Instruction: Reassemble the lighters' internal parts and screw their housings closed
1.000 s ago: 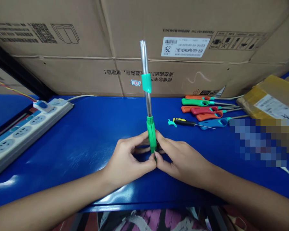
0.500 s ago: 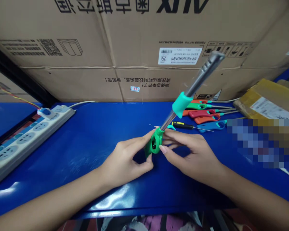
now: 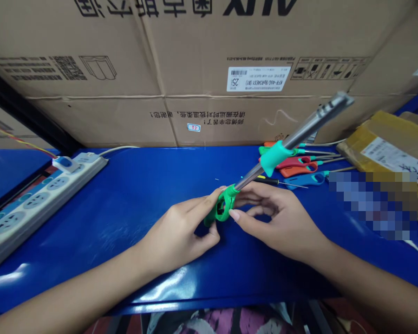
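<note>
A green long-nosed gas lighter (image 3: 225, 206) is held over the blue table (image 3: 125, 195). Its metal tube (image 3: 301, 132) slants up to the right, with a loose-looking teal collar (image 3: 276, 157) around it. My left hand (image 3: 181, 232) is closed on the handle, pinching it between thumb and fingers and covering much of it. At the trigger opening, the thumb of my right hand (image 3: 282, 220) touches the guard's right side. The other fingers of that hand curl behind the lighter's neck, partly hidden.
Behind my right hand lie a screwdriver (image 3: 270, 181) and several lighters, among them a blue one (image 3: 304, 180) and a red one (image 3: 296, 161). A power strip (image 3: 55, 185) runs along the left. A taped parcel (image 3: 386, 148) sits at right; a large carton (image 3: 125, 116) stands behind.
The lighter has tilted, its tube tip swinging right and lower. The teal collar moved with it to the right. Both hands stay at the handle.
</note>
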